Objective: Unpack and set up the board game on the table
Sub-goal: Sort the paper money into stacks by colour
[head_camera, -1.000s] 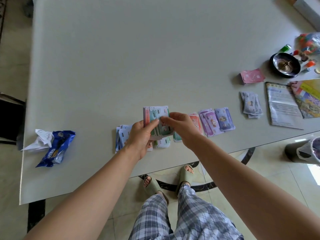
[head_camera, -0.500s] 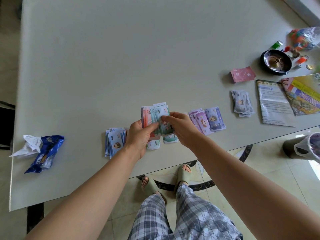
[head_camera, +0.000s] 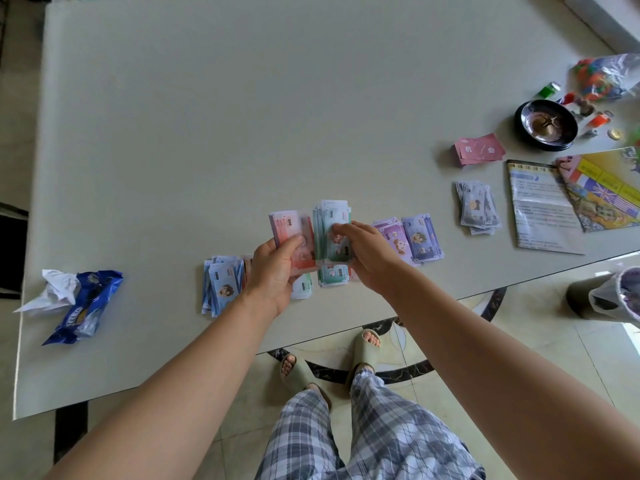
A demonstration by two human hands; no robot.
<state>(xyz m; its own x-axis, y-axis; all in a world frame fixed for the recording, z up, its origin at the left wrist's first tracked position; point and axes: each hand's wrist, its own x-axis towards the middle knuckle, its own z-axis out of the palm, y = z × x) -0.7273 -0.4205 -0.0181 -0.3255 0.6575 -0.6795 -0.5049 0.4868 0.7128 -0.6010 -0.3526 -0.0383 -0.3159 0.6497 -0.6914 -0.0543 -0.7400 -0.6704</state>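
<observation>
Left hand: The left hand [head_camera: 273, 271] is curled round a bundle of red-pink paper play banknotes [head_camera: 290, 233], with the thumb laid across their face. The bundle is held just above the near part of the pale grey table [head_camera: 207, 133].
Right hand: The right hand [head_camera: 367, 254] pinches a bundle of green paper play banknotes [head_camera: 332, 223], with the fingertips on top. This bundle is held just beside the red one; whether the two touch cannot be told.
Change: A second ago both colours were held as one stack, and only a narrow strip of red showed at its left. The green notes have since been drawn to the right, so most of the red face is now exposed.
Sorted piles: A pile of blue notes [head_camera: 223, 282] lies left of the left hand. A small green pile [head_camera: 332, 274] lies under the held bundles, and two purple piles [head_camera: 408, 239] lie right of the right hand. A grey pile [head_camera: 478, 207] lies farther right. None has been shifted.
Meaning: The money is judged to be in the middle of sorting by colour. The green bundle is probably meant for the green pile below it.
Still unset: The folded colourful game board [head_camera: 602, 188] lies at the right edge, touching the printed rule sheet [head_camera: 540, 209]. Near them are a stack of pink cards [head_camera: 479, 149], a round black dish [head_camera: 545, 124] and a clear bag of coloured pieces [head_camera: 602, 76]. Much of the set-up is judged to remain.
Litter: A blue snack wrapper [head_camera: 83, 306] and crumpled white paper [head_camera: 55, 289] lie at the far left.
</observation>
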